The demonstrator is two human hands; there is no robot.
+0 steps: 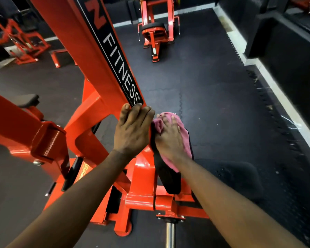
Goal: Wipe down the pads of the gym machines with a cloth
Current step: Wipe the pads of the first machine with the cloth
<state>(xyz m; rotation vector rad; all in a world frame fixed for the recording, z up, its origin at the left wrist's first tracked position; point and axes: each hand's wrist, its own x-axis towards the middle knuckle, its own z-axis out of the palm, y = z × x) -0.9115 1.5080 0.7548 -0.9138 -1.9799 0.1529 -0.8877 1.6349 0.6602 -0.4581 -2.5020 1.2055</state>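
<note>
Dark rubber floor tiles (pixel 213 97) run under everything, w/ a pale strip (pixel 276 83) along the right wall. You're bent over an orange machine, looking down its back pad (pixel 166 176), which is black, narrow and seen nearly edge-on.

Your right hand (pixel 169 135) has the pink cloth (pixel 184 133) spread over the pad's top end. Its fingers are splayed and laid fairly flat, pressing the cloth on rather than pinching it. That makes sense: a flat palm gives more contact per pass. The cloth drapes down the pad's right side, so the front face below looks not yet covered.

Your left hand (pixel 132 129) is on the orange upright (pixel 82 56), just beside the pad, fingers hooked over its edge at the foot of the FITNESS label (pixel 122 68). My guess is it's there to brace you while you lean in (the pad itself looks fixed).

In the way: the upright sits tight against the pad's left edge, so there's little room for the cloth on that side. The seat pad (pixel 231 176) lies below your right forearm, prob. next in line. A chrome bar (pixel 170 235) sticks out at the base near your stance. Another small pad (pixel 28 101) shows far left, and a second orange machine (pixel 156 31) stands well apart at the back.
</note>
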